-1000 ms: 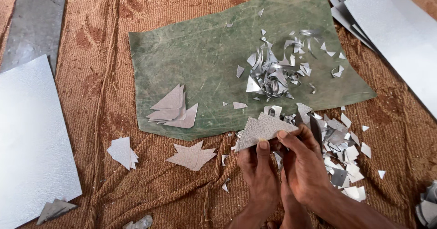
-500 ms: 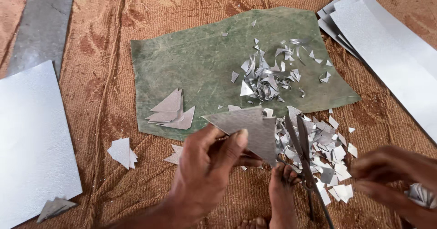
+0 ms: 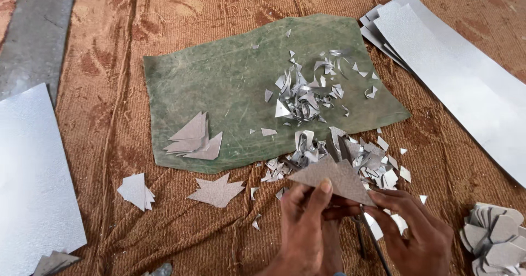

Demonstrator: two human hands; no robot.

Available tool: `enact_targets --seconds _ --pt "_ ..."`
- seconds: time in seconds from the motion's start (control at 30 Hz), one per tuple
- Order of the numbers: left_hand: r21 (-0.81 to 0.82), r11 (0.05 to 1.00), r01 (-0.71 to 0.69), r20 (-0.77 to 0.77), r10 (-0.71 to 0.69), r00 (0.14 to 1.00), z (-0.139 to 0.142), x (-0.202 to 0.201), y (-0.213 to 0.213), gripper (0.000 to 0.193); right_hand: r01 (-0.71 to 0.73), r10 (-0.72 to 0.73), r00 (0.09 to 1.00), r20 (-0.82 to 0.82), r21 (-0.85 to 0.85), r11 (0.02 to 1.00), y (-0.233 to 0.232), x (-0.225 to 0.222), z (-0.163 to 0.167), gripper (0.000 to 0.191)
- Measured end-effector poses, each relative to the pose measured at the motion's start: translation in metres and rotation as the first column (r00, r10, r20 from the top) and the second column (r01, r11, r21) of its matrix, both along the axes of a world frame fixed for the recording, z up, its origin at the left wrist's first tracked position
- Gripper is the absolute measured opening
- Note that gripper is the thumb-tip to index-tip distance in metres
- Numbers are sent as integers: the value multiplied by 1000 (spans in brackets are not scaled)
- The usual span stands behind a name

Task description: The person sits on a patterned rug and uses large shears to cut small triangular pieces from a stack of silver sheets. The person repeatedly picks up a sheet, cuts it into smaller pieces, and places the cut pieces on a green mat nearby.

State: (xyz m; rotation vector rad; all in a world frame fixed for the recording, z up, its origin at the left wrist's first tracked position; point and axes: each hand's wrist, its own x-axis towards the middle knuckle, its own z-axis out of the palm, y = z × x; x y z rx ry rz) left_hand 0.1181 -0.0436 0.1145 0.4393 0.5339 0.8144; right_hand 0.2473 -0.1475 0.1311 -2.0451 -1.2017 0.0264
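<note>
Both hands met low in the frame over a brown patterned cloth (image 3: 98,89). The left hand (image 3: 302,224) had its fingers closed on a grey triangular piece (image 3: 334,178), thumb pressed on its near edge, while the right hand (image 3: 416,229) pinched the same piece at its right corner; a pair of dark scissors (image 3: 368,243) lay just beneath them. Just beyond the piece sat a heap of silvery offcuts (image 3: 350,155) at the edge of a green mat (image 3: 219,84). A stack of cut triangles (image 3: 193,139) rested on the mat, and long silver sheets (image 3: 460,73) lay to the right.
</note>
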Motion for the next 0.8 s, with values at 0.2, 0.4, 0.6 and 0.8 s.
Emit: enact_targets --seconds 0.2,0.4,0.6,0.8 --pt "32 999 34 -66 -32 997 -30 12 -10 27 9 -8 999 -47 20 1000 -17 15 -22 13" --pt "43 998 46 -141 -40 989 -42 33 -6 21 29 -32 999 -14 -190 981 -50 33 -54 47" --pt "-13 984 -180 -368 163 915 -54 40 40 13 -136 -111 962 -249 -792 596 -107 43 -174 80" --pt "-16 984 -175 -479 146 866 -66 50 64 16 1 -275 920 -279 -700 714 -135 34 -245 41"
